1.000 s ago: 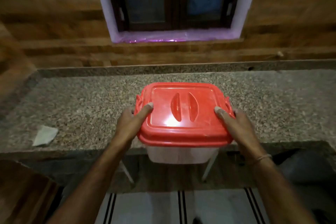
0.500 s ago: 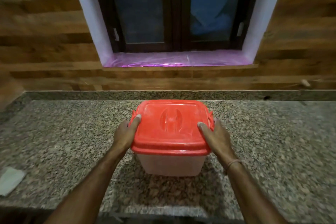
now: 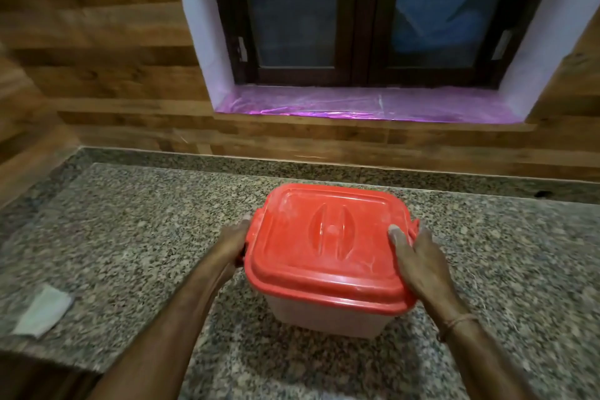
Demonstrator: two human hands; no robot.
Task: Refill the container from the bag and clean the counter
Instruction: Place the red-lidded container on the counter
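Granite counter [image 3: 130, 237] below a dark window [image 3: 357, 9] now carries the red-lidded container [image 3: 324, 312], brought in from the front edge; left hand [image 3: 232, 243] and right hand [image 3: 422, 263] grip its sides. Refilling seems not yet begun; no bag shows.

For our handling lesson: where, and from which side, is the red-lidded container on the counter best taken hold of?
Grip the container at its two short ends, under the lid rim that overhangs, left hand and right hand from opposite sides: it stands upright and wide.
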